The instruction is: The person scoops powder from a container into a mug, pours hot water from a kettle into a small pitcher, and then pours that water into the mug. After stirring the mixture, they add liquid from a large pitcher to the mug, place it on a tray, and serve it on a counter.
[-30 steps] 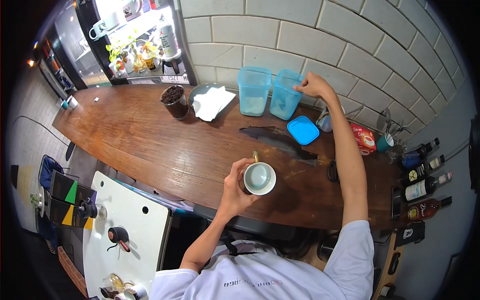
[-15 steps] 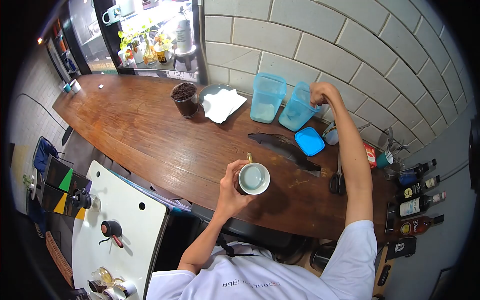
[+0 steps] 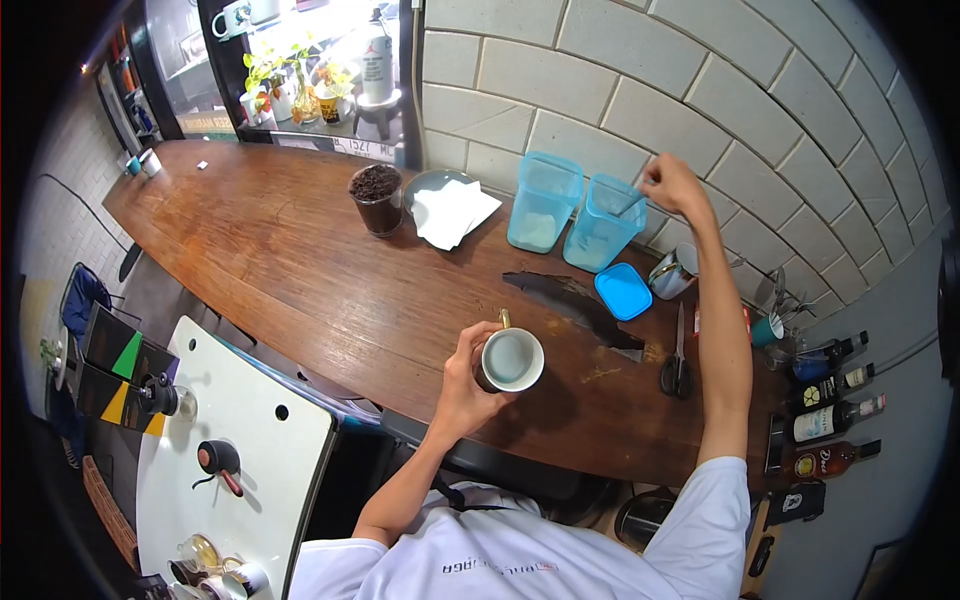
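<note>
My left hand [image 3: 468, 385] is wrapped round a white mug [image 3: 513, 359] near the counter's front edge; something pale lies inside it. At the back, my right hand [image 3: 672, 186] pinches the end of a thin utensil [image 3: 630, 204] that reaches into the right blue container [image 3: 603, 226]. White material shows low in that container. A second blue container [image 3: 545, 203] stands just left of it, also with white contents. In front of them lies a blue lid [image 3: 622, 291].
A cup of dark grounds [image 3: 377, 199] and a grey plate with white paper [image 3: 452, 212] stand further left. Black scissors [image 3: 676, 374], a metal pitcher [image 3: 674, 271] and several bottles [image 3: 822, 416] are at the right. A dark jagged piece [image 3: 572, 303] lies mid-counter.
My right hand has risen slightly and moved right, from the container's rim to beside it, and the utensil now shows. The camera view has shifted a little. My left hand still holds the mug.
</note>
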A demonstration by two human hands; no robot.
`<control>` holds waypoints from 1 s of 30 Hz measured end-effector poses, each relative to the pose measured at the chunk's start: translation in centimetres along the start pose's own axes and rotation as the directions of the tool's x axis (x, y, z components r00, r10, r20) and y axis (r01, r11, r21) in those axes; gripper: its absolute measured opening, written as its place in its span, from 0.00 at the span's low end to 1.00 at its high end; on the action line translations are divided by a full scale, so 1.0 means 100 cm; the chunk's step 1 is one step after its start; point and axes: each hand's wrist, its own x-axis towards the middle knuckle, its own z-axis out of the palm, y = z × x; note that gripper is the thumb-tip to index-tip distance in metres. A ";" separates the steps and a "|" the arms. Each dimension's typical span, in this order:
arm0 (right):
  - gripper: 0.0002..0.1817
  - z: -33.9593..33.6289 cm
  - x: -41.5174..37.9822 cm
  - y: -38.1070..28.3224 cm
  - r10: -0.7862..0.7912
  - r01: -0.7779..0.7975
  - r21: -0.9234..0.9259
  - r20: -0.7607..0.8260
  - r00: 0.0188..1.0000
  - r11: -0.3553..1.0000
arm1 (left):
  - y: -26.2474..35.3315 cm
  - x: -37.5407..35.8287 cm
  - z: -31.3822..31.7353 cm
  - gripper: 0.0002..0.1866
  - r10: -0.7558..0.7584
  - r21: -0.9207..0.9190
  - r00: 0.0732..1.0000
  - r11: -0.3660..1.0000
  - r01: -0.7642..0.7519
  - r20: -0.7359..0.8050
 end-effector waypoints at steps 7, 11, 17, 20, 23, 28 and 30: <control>0.10 -0.050 -0.059 0.000 0.171 0.046 0.546 -0.339 0.925 0.837 | 0.003 0.002 -0.006 0.44 -0.044 0.010 0.999 0.999 0.044 0.016; 0.11 -0.060 -0.063 -0.011 0.219 0.212 0.693 -0.478 0.851 0.689 | 0.001 0.002 -0.006 0.44 -0.043 0.027 0.999 0.999 0.042 0.006; 0.10 -0.042 -0.029 -0.056 -0.011 0.295 0.511 -0.487 0.873 0.807 | -0.002 0.001 -0.005 0.45 -0.023 0.020 0.999 1.000 0.023 -0.033; 0.09 -0.018 -0.006 -0.077 -0.200 0.374 0.306 -0.476 0.857 0.875 | 0.000 0.001 -0.007 0.44 0.006 0.038 0.998 0.999 -0.003 -0.063; 0.07 0.005 0.013 -0.095 -0.322 0.422 0.224 -0.376 0.869 0.878 | -0.003 0.002 -0.009 0.45 0.058 0.052 0.995 0.997 -0.054 -0.081; 0.09 0.025 0.034 -0.110 -0.379 0.388 0.170 -0.085 0.922 0.906 | -0.004 0.000 -0.008 0.44 0.072 0.019 0.993 0.997 -0.071 -0.095; 0.10 0.029 0.039 -0.110 -0.379 0.381 0.159 -0.047 0.924 0.911 | -0.004 0.000 -0.008 0.44 0.104 0.043 0.990 0.994 -0.100 -0.097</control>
